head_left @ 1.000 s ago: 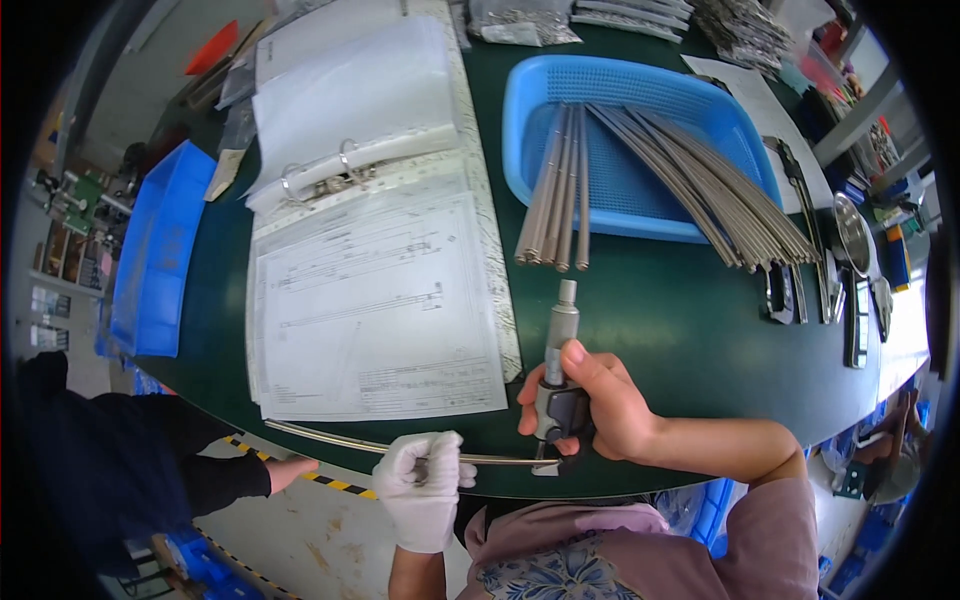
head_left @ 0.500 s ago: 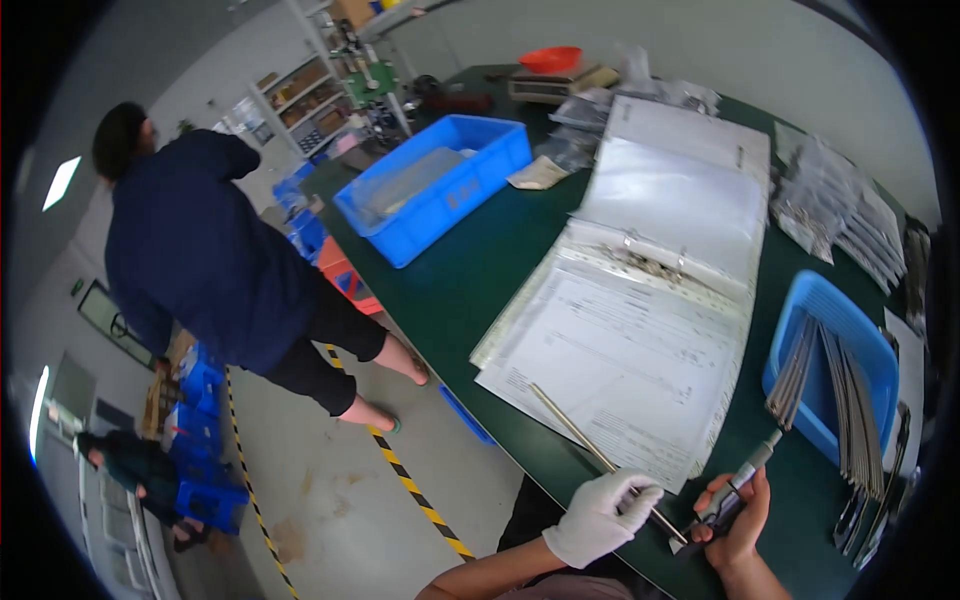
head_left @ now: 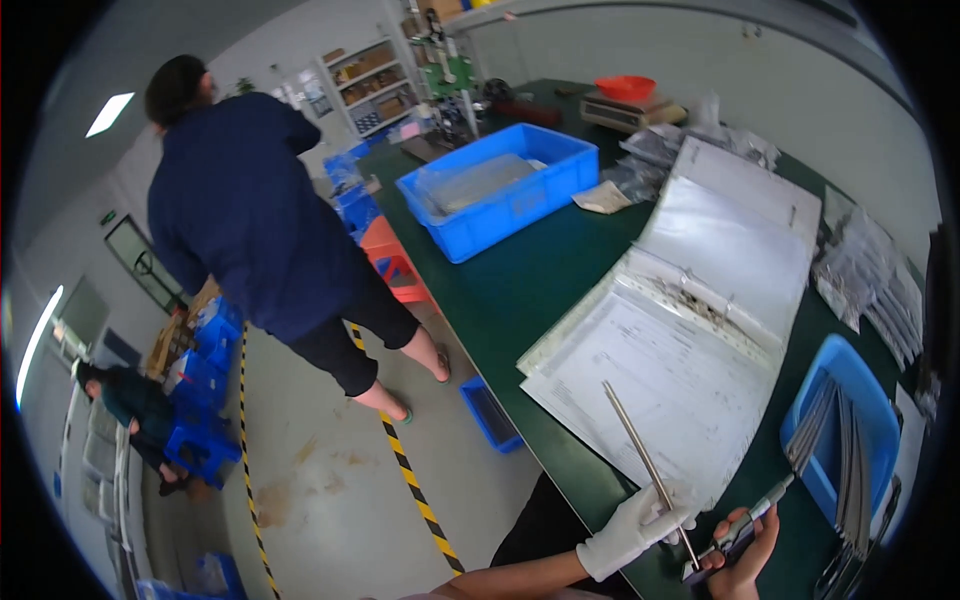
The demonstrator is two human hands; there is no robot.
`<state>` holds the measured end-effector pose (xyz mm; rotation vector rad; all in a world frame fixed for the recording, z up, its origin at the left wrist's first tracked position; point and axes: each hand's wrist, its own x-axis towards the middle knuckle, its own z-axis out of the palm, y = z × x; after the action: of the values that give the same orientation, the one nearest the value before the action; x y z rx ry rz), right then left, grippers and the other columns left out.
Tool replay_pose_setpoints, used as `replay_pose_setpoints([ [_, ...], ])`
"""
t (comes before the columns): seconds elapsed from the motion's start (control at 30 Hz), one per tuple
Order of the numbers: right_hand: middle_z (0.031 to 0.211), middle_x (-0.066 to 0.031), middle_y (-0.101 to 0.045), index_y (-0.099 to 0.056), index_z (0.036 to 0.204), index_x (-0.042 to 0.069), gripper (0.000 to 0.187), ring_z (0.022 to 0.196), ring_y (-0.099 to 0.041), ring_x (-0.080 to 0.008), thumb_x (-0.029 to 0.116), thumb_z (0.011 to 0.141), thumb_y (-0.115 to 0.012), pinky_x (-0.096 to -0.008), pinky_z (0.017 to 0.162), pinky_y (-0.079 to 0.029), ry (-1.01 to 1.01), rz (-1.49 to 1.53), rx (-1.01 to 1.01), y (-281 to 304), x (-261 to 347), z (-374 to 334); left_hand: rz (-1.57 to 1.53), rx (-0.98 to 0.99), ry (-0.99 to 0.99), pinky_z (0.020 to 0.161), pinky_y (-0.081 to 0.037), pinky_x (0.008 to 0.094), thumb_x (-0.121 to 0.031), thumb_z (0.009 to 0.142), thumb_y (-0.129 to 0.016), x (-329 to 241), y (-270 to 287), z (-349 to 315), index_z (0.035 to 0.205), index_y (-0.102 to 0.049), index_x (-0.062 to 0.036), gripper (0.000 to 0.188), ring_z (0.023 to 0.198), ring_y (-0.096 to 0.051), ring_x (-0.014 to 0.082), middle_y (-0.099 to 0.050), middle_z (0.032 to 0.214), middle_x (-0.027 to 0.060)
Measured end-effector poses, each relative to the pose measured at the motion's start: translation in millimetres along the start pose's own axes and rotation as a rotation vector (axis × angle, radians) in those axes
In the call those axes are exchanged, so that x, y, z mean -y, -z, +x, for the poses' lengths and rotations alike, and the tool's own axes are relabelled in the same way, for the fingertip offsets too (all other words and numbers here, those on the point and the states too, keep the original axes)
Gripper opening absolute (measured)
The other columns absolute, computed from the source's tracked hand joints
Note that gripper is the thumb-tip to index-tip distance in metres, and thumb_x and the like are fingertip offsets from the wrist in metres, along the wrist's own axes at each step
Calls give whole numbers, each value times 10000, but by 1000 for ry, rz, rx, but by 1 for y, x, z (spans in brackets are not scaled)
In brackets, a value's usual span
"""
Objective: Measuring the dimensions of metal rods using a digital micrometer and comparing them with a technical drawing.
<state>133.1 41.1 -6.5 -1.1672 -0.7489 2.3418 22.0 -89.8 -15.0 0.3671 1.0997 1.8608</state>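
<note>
My left hand (head_left: 637,528), in a white glove, pinches a slender metal rod (head_left: 640,445) that slants up over the papers. Bare, my right hand (head_left: 745,555) grips a micrometer (head_left: 752,520) by its frame, its thimble pointing up and right. The rod's lower end is at the micrometer's jaws; whether they touch it I cannot tell. Beneath the rod lies an open ring binder (head_left: 690,335) with printed sheets (head_left: 640,390). To the right of my hands, a blue plastic basket (head_left: 800,400) holds several thin metal rods (head_left: 852,460).
On the green table (head_left: 480,310) stand a blue crate (head_left: 520,210) with plastic bags, an orange bowl (head_left: 626,88) on a scale, and bagged parts (head_left: 868,265). A person in dark clothes (head_left: 250,220) stands at left; another person (head_left: 135,410) sits farther off.
The view has swung left, shifting the scene rightward. The rod in my left hand now stands steeper. Both hands keep their hold.
</note>
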Motion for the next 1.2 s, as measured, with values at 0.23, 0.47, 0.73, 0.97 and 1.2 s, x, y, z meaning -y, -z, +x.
replay_pose_setpoints([
  [0.23,536,-148,-518,-507,709,34,626,286,-355,-211,615,792,-292,-306,273,-317,-73,43,80,3,8,4,363,411,-67,603,-395,207,-114,855,-543,13,2,14,860,-551,-2,113,671,-481,63,-516,837,13],
  [0.47,576,-194,-547,-519,735,12,655,299,-392,-223,620,794,-283,-303,291,-345,-116,59,192,11,3,3,172,453,258,590,-434,221,-42,815,-561,-6,3,7,883,-599,20,100,670,-547,109,-572,795,68],
  [0.73,588,-216,-551,-533,758,5,661,308,-411,-226,615,799,-283,-281,291,-349,-145,7,281,17,3,6,249,507,227,592,-461,219,-41,798,-584,-9,8,11,907,-615,28,133,661,-572,110,-602,778,77],
  [0.97,595,-214,-551,-534,757,16,668,314,-404,-215,628,815,-272,-278,297,-349,-153,-15,283,11,6,9,267,442,322,581,-462,199,-104,806,-606,-13,6,15,869,-619,19,140,632,-554,79,-621,747,53],
  [1.2,592,-206,-548,-521,773,26,677,316,-399,-208,640,823,-239,-277,304,-349,-125,-51,290,14,2,2,282,450,284,585,-466,199,-98,807,-604,-11,6,8,872,-620,22,137,641,-560,81,-621,750,56],
])
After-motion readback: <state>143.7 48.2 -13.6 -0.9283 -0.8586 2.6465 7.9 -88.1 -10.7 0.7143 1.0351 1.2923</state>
